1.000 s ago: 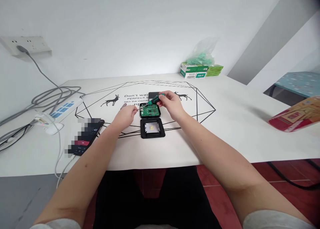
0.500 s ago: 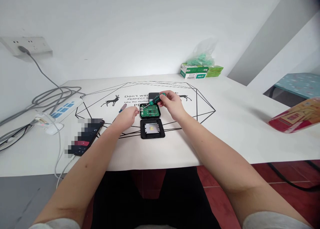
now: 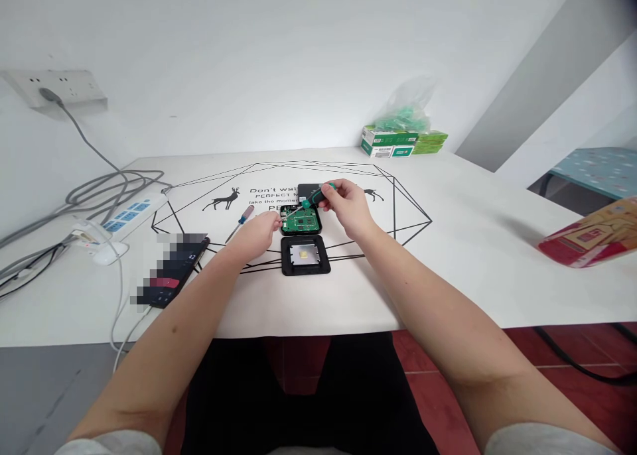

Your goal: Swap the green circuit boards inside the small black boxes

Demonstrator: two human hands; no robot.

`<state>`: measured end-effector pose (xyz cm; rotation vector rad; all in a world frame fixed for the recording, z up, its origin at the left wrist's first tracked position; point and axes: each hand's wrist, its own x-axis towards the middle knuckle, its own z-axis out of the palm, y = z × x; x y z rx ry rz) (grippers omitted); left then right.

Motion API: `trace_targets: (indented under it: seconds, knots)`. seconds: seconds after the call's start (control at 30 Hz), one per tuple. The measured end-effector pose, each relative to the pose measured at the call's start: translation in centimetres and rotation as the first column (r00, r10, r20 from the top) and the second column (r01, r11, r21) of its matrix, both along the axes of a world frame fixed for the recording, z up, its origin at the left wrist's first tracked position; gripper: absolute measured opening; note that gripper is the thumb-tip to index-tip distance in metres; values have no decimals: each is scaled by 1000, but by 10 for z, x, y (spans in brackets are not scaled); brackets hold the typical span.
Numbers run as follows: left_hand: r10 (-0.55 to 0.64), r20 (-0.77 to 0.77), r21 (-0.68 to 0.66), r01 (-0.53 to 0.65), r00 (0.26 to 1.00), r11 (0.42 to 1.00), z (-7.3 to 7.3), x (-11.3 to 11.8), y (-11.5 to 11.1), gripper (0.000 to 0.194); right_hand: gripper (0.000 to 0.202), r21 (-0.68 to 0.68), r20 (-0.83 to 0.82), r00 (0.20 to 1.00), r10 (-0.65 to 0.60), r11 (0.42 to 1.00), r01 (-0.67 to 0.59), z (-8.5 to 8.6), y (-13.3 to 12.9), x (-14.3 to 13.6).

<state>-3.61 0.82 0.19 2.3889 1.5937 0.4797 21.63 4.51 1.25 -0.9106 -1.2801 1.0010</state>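
A green circuit board (image 3: 301,221) lies in a black case at the middle of the table. My right hand (image 3: 348,206) grips a green and black screwdriver (image 3: 314,198), its shaft slanting down to the board's left part. At the board's left edge my left hand (image 3: 259,235) has its fingers pinched; what they hold, if anything, is too small to make out. Nearer me lies a black square cover (image 3: 305,255) with a silver plate. Behind the board is another black part (image 3: 307,191), partly hidden by my right hand. A second screwdriver (image 3: 241,223) rests beyond my left hand.
On the left are a phone (image 3: 179,269), a white power strip (image 3: 130,216) and grey cables (image 3: 119,176). Green and white boxes (image 3: 388,142) under a plastic bag stand at the back. A red and yellow package (image 3: 587,236) is on the right.
The view has shifted slightly, so most things sit a little further right. Both hands stay at the board, and the screwdriver remains in my right hand.
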Motion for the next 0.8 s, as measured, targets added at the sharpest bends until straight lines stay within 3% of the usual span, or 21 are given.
trace_targets:
  seconds: [0.33, 0.8]
  knots:
    - [-148, -3, -25, 148, 989, 989, 0, 2, -2, 28, 50, 23, 17, 1000, 0, 1000, 0, 6, -2, 3]
    - [-166, -22, -51, 165, 986, 985, 1, 3, -4, 25, 53, 79, 84, 996, -44, 996, 38, 7, -4, 1]
